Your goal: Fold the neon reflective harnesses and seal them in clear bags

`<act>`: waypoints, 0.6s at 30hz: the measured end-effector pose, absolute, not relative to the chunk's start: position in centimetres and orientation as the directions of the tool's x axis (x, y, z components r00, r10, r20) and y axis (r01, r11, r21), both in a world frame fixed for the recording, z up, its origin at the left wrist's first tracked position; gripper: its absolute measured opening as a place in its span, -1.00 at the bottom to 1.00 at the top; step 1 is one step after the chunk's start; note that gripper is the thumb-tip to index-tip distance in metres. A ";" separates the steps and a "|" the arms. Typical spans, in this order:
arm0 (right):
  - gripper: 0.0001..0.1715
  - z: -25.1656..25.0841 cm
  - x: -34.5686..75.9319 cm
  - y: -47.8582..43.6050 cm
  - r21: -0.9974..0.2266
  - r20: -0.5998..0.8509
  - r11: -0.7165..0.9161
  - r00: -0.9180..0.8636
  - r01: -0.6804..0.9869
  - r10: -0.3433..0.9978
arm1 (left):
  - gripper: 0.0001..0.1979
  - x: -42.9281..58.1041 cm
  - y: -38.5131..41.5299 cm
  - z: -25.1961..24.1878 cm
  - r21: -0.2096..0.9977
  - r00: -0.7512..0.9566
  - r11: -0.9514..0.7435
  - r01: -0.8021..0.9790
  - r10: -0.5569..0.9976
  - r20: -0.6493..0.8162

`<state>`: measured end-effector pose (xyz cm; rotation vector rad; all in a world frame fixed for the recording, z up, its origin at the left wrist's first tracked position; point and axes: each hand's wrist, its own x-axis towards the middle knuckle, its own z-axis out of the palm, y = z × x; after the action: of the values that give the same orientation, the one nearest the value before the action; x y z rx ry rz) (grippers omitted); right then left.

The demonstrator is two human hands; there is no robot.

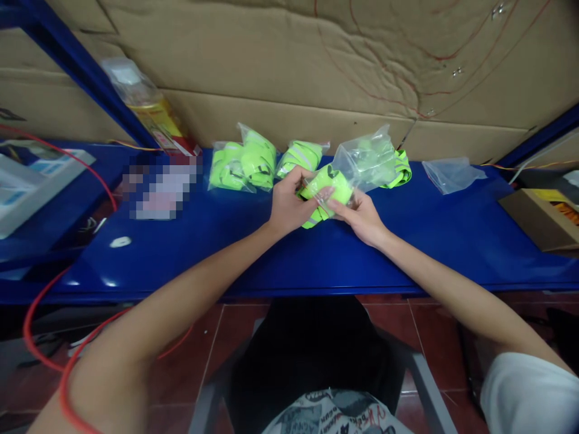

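In front of me, my left hand (292, 208) and my right hand (364, 218) both grip a rolled neon-green reflective strap (337, 185). Clear plastic film shows around the roll; whether it is fully inside a bag I cannot tell. A grey reflective stripe and a loose end show below the fingers. Just behind it lie a clear plastic bag (368, 157) with green showing through and a neon-green strap bundle (401, 170). Left of these are more bagged neon-green straps (257, 160), several in a row along the back of the blue table (253, 253).
An empty clear bag (455, 175) lies at the back right, near an open cardboard box (538, 220). A plastic bottle (154, 111) stands at the back left. A small white object (120, 242) sits on the left. A red hose (34, 316) loops beside my left arm.
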<state>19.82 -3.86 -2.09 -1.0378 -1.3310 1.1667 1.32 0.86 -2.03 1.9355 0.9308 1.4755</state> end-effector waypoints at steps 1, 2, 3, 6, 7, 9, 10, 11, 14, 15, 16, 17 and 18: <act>-0.13 -2.2 19.9 -3.8 -0.989 0.151 0.150 -0.082 -0.015 0.985 | -0.54 1.5 0.9 -2.1 0.775 0.159 -0.604 0.186 0.796 0.583; -0.13 -2.2 19.9 -3.7 -0.988 0.152 0.153 -0.071 0.003 0.986 | -0.54 1.6 0.9 -2.2 0.790 0.167 -0.590 0.165 0.806 0.568; -0.15 -2.2 20.1 -3.7 -0.986 0.160 0.162 -0.060 0.028 0.985 | -0.55 1.7 1.0 -2.2 0.800 0.186 -0.583 0.142 0.809 0.557; -0.19 -2.1 20.6 -3.5 -0.970 0.220 0.223 -0.031 0.096 0.975 | -0.55 1.4 1.5 -2.2 0.803 0.284 -0.592 0.064 0.782 0.554; -0.18 -2.0 20.8 -3.4 -0.965 0.240 0.241 -0.023 0.107 0.971 | -0.53 1.1 1.7 -2.2 0.803 0.328 -0.596 0.030 0.764 0.555; -0.16 -1.8 21.3 -3.2 -0.956 0.268 0.267 -0.010 0.125 0.963 | -0.43 0.6 2.1 -2.4 0.810 0.426 -0.585 -0.028 0.727 0.539; -0.13 -1.8 21.6 -3.1 -0.950 0.282 0.280 -0.004 0.141 0.959 | -0.37 0.4 2.3 -2.6 0.821 0.471 -0.569 -0.044 0.713 0.520; -0.10 -1.8 21.9 -2.9 -0.942 0.300 0.296 0.004 0.159 0.954 | -0.31 0.2 2.4 -2.8 0.834 0.503 -0.549 -0.051 0.707 0.497; 0.00 -1.9 22.7 -2.5 -0.912 0.369 0.355 0.034 0.206 0.929 | -0.27 0.0 2.6 -3.4 0.875 0.509 -0.483 -0.045 0.742 0.436; 0.00 -2.1 22.8 -2.4 -0.905 0.382 0.366 0.036 0.216 0.924 | -0.30 0.1 2.6 -3.5 0.884 0.486 -0.466 -0.039 0.764 0.424; -0.03 -2.3 22.9 -2.4 -0.901 0.386 0.370 0.029 0.225 0.922 | -0.34 0.2 2.6 -3.6 0.890 0.461 -0.455 -0.028 0.785 0.415; -0.06 -2.5 22.9 -2.4 -0.899 0.384 0.370 0.014 0.235 0.923 | -0.39 0.2 2.6 -3.7 0.894 0.440 -0.448 -0.011 0.801 0.406; -0.09 -2.6 22.9 -2.4 -0.897 0.378 0.368 -0.007 0.244 0.926 | -0.45 0.3 2.6 -3.7 0.896 0.426 -0.443 0.010 0.813 0.397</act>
<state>22.87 -2.39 -2.62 -1.1015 -1.5105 0.7640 0.27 2.64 -3.70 1.7822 0.7108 1.1232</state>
